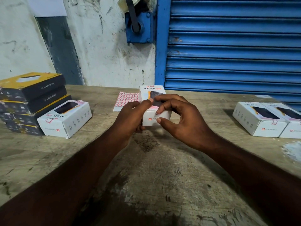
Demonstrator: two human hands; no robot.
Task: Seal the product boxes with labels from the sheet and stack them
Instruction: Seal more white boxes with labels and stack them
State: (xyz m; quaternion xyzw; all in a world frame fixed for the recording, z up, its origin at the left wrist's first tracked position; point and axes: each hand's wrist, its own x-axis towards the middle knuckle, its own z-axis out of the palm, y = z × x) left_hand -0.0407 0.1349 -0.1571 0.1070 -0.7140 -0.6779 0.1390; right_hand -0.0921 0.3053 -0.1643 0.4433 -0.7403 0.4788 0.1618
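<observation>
Red-edged label [158,113] pinched at near top edge of box [152,92], half folded over the flap seam. Right fingers [160,110] bent and pressed on label; right hand [180,118] otherwise arched clear of box front. Left hand [132,115] clamped on box's left side, thumb [149,101] laid across lid. Box at table centre, apparently resting on wood, though near bottom edge hidden behind left fingers.

Risks, judged from this:
- label creased or stuck crooked if pressed before squared to seam; small tab, one fingertip covering most of it.
- flap not fully shut under thumb, so seal holding a gap; cannot tell from here.
- box sliding on table [146,176] if left grip slackens during press.

Outward: label sheet [126,100] just behind-left of box, partly hidden by left hand. Sealed white box [65,118] at left beside dark stack [31,95]. Two white boxes [267,118] at right, well apart, labels showing on near edges. Stacking not yet done for centre box.
</observation>
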